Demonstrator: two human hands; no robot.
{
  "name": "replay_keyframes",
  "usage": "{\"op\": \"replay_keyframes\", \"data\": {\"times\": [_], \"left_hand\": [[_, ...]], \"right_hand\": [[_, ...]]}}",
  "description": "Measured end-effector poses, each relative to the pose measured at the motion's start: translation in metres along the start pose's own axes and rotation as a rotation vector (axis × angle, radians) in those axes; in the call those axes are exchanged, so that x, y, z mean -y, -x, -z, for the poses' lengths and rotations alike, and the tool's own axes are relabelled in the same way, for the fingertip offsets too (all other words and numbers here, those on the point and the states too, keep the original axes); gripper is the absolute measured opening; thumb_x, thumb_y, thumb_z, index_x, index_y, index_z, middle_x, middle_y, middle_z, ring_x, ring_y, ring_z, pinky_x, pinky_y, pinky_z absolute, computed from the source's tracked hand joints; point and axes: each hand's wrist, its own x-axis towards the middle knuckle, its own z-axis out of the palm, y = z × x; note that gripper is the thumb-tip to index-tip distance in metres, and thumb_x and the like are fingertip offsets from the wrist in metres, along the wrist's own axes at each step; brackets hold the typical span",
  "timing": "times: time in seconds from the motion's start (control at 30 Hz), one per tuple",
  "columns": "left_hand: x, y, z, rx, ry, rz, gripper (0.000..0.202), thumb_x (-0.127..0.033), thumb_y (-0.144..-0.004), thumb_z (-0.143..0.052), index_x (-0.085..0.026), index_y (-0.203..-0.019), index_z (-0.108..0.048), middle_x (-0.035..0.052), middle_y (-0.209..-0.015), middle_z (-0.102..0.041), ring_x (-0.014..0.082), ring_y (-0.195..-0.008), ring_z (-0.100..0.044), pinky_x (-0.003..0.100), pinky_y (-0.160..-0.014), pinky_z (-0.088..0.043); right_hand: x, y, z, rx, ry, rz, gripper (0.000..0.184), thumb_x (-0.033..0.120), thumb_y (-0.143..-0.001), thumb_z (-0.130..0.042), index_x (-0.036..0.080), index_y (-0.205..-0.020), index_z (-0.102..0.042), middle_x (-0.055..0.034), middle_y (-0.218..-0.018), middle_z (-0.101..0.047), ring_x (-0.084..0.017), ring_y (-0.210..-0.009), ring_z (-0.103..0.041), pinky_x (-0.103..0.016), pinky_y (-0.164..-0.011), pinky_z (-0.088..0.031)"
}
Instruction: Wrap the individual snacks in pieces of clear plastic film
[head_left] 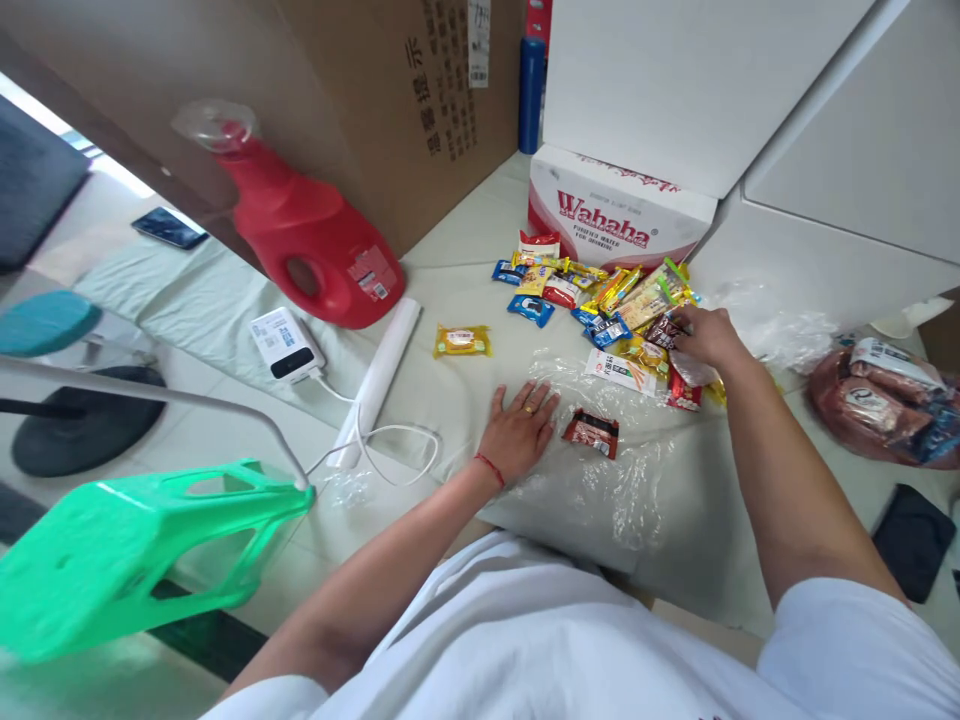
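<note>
The person's left hand [517, 432] is lying spread, palm down, on the pale cloth-covered surface [450, 290], with a small reddish-brown wrapped snack packet [592, 432] sitting just beside its fingers on crinkled clear plastic film [637, 515]. The right hand [705, 337] is touching a shiny dark brown packet [661, 332] in the heap of colourful wrapped snacks [616, 290]; whether it's pinching it, I can't tell from here. Behind the heap, a white-and-red cardboard box [615, 215] is standing.
</note>
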Motion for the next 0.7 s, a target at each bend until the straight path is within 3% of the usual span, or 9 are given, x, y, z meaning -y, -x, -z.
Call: {"op": "replay_keyframes", "data": {"times": [0.1, 0.2, 0.27, 0.37, 0.5, 0.6, 0.7], "left_hand": [[0.0, 0.001, 0.0, -0.002, -0.003, 0.0, 0.053, -0.041, -0.108, -0.03, -0.029, -0.157, -0.047, 0.0064, -0.167, -0.042, 0.0272, -0.156, -0.034, 0.063, -0.127, -0.018], [0.0, 0.002, 0.0, -0.007, -0.011, -0.004, 0.052, -0.04, -0.109, -0.03, -0.029, -0.156, -0.048, 0.0062, -0.166, -0.043, 0.027, -0.156, -0.035, 0.063, -0.127, -0.019], [0.0, 0.002, 0.001, -0.007, -0.013, -0.005, 0.052, -0.04, -0.109, -0.03, -0.029, -0.156, -0.048, 0.0059, -0.166, -0.043, 0.0268, -0.156, -0.035, 0.063, -0.127, -0.02], [0.001, 0.002, 0.001, -0.001, -0.007, -0.001, 0.051, -0.041, -0.109, -0.03, -0.029, -0.156, -0.048, 0.0054, -0.166, -0.043, 0.0266, -0.156, -0.034, 0.064, -0.127, -0.02], [0.001, 0.002, 0.001, 0.013, 0.0, 0.0, 0.052, -0.042, -0.109, -0.029, -0.03, -0.156, -0.047, 0.0045, -0.168, -0.041, 0.0261, -0.157, -0.033, 0.064, -0.127, -0.019], [0.001, 0.002, 0.001, 0.024, 0.002, 0.0, 0.052, -0.042, -0.108, -0.03, -0.03, -0.156, -0.047, 0.0047, -0.168, -0.041, 0.0267, -0.157, -0.033, 0.065, -0.127, -0.019], [0.001, 0.002, 0.001, 0.016, 0.008, 0.0, 0.052, -0.041, -0.108, -0.031, -0.03, -0.156, -0.048, 0.0047, -0.167, -0.042, 0.0269, -0.157, -0.033, 0.064, -0.127, -0.019]], "right_hand": [[0.021, 0.006, 0.006, -0.071, 0.101, -0.202, 0.026, 0.03, -0.092, -0.055, 0.014, -0.099, -0.074, -0.0175, -0.083, -0.065, -0.033, -0.087, -0.057, -0.053, -0.088, -0.042], [0.063, -0.007, 0.01, -0.168, 0.096, -0.15, 0.032, 0.023, -0.093, -0.048, 0.011, -0.11, -0.073, -0.0218, -0.104, -0.068, -0.035, -0.101, -0.057, -0.051, -0.095, -0.041], [0.099, -0.028, 0.006, -0.092, 0.063, 0.002, 0.032, 0.02, -0.093, -0.047, 0.015, -0.109, -0.074, -0.0172, -0.109, -0.07, -0.032, -0.105, -0.057, -0.046, -0.097, -0.042], [0.155, -0.07, -0.015, 0.138, 0.058, 0.222, 0.03, 0.021, -0.094, -0.049, 0.015, -0.109, -0.075, -0.0156, -0.109, -0.071, -0.032, -0.11, -0.056, -0.043, -0.097, -0.043], [0.215, -0.106, -0.053, 0.259, 0.081, 0.194, 0.045, 0.045, -0.096, -0.06, 0.013, -0.126, -0.069, -0.0213, -0.131, -0.065, -0.039, -0.126, -0.048, -0.048, -0.099, -0.044], [0.232, -0.105, -0.064, 0.183, 0.008, 0.157, 0.044, 0.039, -0.097, -0.059, 0.013, -0.132, -0.066, -0.0218, -0.142, -0.057, -0.038, -0.126, -0.049, -0.048, -0.1, -0.045], [0.216, -0.08, -0.051, 0.093, -0.072, 0.102, 0.047, 0.03, -0.103, -0.045, 0.009, -0.144, -0.056, -0.0224, -0.141, -0.058, -0.033, -0.116, -0.058, -0.044, -0.099, -0.047]]}}
